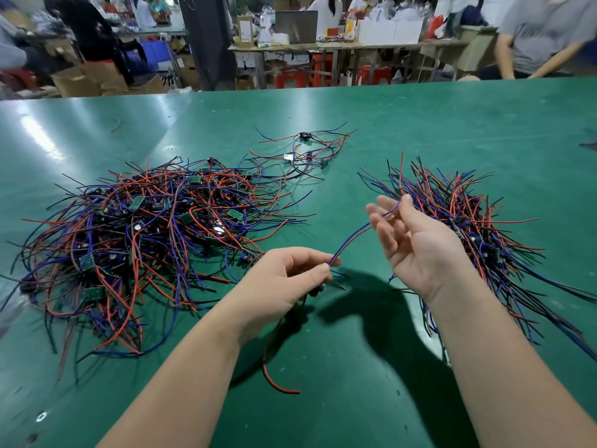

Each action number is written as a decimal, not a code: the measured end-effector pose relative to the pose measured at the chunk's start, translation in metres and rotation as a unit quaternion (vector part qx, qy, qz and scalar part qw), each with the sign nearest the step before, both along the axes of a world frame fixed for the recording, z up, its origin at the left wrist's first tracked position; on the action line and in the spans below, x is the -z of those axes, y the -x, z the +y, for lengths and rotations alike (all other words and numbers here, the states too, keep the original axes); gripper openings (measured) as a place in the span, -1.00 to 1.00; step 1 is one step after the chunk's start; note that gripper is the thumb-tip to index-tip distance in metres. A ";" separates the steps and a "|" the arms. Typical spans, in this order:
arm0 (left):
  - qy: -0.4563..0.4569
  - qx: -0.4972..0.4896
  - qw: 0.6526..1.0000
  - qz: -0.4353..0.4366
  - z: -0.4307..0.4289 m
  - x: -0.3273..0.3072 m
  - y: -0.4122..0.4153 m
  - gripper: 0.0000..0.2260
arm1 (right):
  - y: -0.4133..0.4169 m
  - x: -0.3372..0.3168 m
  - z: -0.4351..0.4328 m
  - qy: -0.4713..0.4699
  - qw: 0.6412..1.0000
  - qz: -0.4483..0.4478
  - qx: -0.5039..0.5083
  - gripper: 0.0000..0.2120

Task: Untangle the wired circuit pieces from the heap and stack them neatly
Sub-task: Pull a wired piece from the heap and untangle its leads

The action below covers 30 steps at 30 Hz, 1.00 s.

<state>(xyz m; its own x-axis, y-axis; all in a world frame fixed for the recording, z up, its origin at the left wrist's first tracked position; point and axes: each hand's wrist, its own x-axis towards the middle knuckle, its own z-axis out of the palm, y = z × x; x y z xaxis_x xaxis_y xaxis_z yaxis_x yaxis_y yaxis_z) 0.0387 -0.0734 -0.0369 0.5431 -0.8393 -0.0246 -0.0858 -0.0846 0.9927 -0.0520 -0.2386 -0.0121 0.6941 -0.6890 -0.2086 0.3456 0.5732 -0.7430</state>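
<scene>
A big tangled heap (151, 240) of small green circuit boards with red, blue and black wires covers the left of the green table (420, 130). A tidier stack of wired pieces (465, 221) lies at the right, wires fanned out. My left hand (287, 279) pinches one wired piece (352, 236) just above the table; its blue and red wires run up to my right hand (410, 237), whose thumb and forefinger pinch their far end. Further wires of the piece hang below my left hand, a red one (274, 379) trailing on the table.
A small loose cluster of wired pieces (307, 153) lies further back in the middle. Beyond the table's far edge stand benches, cardboard boxes, red stools and several people; one person in grey sits at the far right corner.
</scene>
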 end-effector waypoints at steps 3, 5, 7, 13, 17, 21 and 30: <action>0.076 -0.006 0.990 0.119 0.001 -0.007 -0.001 -0.88 | -0.002 0.009 0.003 0.101 0.985 0.138 -0.038 -0.69; 0.132 -0.023 0.972 0.193 0.000 -0.011 -0.003 -0.89 | -0.001 0.015 0.008 0.186 0.958 0.190 -0.112 -0.52; 0.167 -0.055 0.954 0.242 -0.001 -0.014 -0.004 -0.89 | -0.002 0.019 0.017 0.302 0.913 0.198 -0.192 -0.54; 0.170 -0.150 0.925 0.305 -0.008 -0.011 -0.001 -0.91 | -0.010 0.021 0.044 0.443 0.871 0.078 -0.197 -0.58; 0.182 -0.165 0.912 0.329 -0.007 -0.011 -0.001 -0.89 | -0.013 0.018 0.046 0.359 0.928 0.009 -0.094 -0.86; 0.193 -0.107 0.932 0.286 -0.008 -0.009 0.003 -0.89 | -0.013 0.010 0.040 0.121 0.990 -0.041 -0.063 -0.90; 0.105 0.086 0.982 0.133 0.006 -0.010 0.004 -0.73 | 0.000 0.002 0.018 0.036 0.985 -0.108 -0.131 -0.84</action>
<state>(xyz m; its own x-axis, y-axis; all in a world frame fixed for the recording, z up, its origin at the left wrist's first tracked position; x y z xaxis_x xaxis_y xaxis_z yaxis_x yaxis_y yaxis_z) 0.0346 -0.0676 -0.0264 0.3899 -0.9201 0.0374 0.1837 0.1175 0.9759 -0.0515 -0.2210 -0.0138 0.8733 -0.4872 0.0068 0.3469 0.6119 -0.7108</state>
